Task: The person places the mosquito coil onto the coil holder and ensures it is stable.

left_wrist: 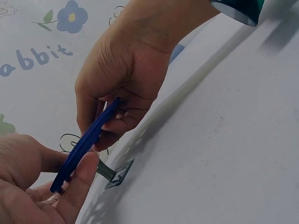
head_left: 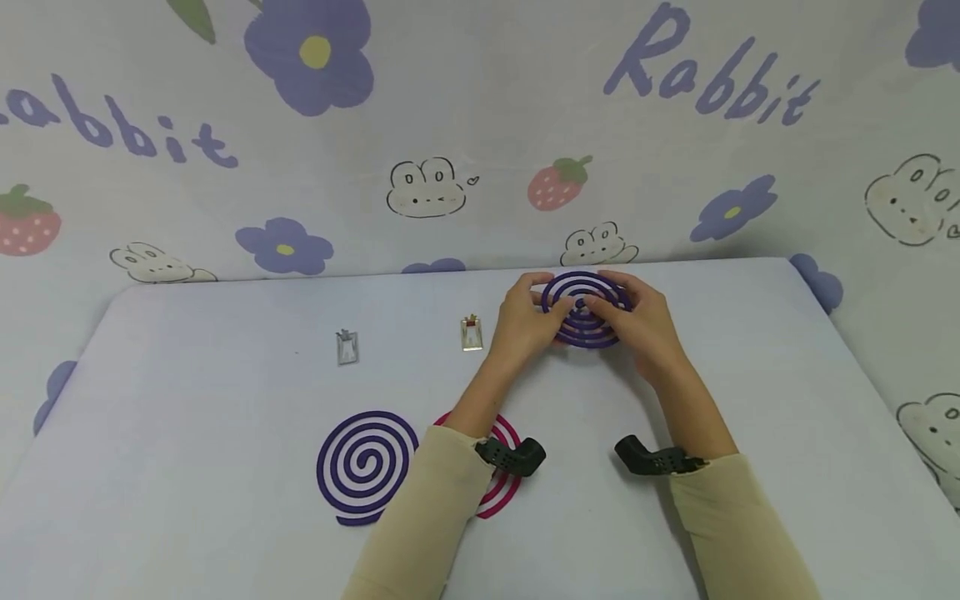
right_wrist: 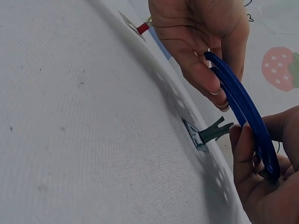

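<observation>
Coil (left_wrist: 86,143) near table's far edge (head_left: 360,279)

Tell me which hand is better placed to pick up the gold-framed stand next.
Probably the left hand: it is right beside the gold-framed stand, while the right hand is across the spiral. Both hands hold the spiral, so the left would have to let go first.
</observation>
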A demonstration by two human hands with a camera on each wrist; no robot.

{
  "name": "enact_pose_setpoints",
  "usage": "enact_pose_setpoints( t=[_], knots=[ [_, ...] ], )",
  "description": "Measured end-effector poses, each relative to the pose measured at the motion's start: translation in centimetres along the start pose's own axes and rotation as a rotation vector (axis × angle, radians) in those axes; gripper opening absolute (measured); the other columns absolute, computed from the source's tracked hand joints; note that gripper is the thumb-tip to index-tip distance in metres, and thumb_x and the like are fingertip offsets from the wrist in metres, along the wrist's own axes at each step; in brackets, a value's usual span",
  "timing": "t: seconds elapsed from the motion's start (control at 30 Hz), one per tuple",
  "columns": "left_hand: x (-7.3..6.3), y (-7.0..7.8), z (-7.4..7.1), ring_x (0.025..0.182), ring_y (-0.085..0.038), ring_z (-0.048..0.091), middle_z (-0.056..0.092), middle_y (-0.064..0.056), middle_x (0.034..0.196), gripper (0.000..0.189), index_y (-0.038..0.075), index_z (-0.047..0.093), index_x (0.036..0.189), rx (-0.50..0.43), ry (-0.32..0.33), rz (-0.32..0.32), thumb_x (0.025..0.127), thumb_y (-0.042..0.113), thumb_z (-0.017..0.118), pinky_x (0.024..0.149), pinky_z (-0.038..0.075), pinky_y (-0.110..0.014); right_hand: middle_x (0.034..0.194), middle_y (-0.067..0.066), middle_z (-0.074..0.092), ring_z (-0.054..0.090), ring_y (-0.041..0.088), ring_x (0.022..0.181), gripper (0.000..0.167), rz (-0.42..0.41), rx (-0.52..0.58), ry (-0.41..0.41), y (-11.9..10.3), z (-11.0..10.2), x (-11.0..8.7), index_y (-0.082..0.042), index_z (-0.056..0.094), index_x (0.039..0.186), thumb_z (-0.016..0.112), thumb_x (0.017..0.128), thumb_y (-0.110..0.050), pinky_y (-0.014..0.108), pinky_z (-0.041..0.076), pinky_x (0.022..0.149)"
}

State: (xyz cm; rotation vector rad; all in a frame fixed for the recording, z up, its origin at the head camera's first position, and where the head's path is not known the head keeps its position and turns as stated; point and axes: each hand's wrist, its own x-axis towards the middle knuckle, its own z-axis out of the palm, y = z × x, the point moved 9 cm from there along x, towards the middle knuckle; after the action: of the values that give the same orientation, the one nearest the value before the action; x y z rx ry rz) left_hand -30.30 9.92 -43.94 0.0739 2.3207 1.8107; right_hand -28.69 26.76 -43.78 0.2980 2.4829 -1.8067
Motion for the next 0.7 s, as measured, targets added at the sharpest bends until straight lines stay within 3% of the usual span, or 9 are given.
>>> enact_pose_setpoints(
  t=[0.17, 0.43, 0.7],
  knots=[
    [-0.05, -0.26, 0.61, 0.078, -0.037, 0.08, 0.073, -0.027, 0.122, 0.05, 0.003, 0.053, 0.148, -0.044, -0.041, 0.008, 0.102, 0.014, 0.069, 0.06, 0.065, -0.031, 0.16, 0.019, 0.052, 0.049, 0.033, 0.148, 0.058, -0.002, -0.019, 0.006, 0.34, -0.14, -0.03, -0.004, 0.051, 0.155, 0.07, 0.102, -0.018, 0.049, 0.038, 0.129],
    [-0.01, -0.45, 0.26, 0.073, -0.036, 0.079, 0.072, -0.025, 0.118, 0.052, 0.002, 0.052, 0.149, -0.092, -0.032, 0.014, 0.102, 0.014, 0.069, 0.06, 0.066, -0.035, 0.16, 0.02, 0.053, 0.05, 0.033, 0.148, 0.06, 0.011, -0.035, 0.0, 0.46, 0.34, 0.1, -0.005, 0.05, 0.156, 0.07, 0.102, -0.022, 0.049, 0.039, 0.128],
    [0.04, -0.4, 0.26, 0.073, -0.037, 0.08, 0.072, -0.026, 0.122, 0.053, 0.003, 0.05, 0.15, -0.064, -0.049, 0.018, 0.102, 0.013, 0.069, 0.06, 0.065, -0.033, 0.16, 0.019, 0.052, 0.05, 0.033, 0.147, 0.061, 0.023, -0.044, -0.002, 0.62, 0.38, 0.28, -0.007, 0.048, 0.158, 0.069, 0.103, -0.023, 0.049, 0.04, 0.127]
  ],
)
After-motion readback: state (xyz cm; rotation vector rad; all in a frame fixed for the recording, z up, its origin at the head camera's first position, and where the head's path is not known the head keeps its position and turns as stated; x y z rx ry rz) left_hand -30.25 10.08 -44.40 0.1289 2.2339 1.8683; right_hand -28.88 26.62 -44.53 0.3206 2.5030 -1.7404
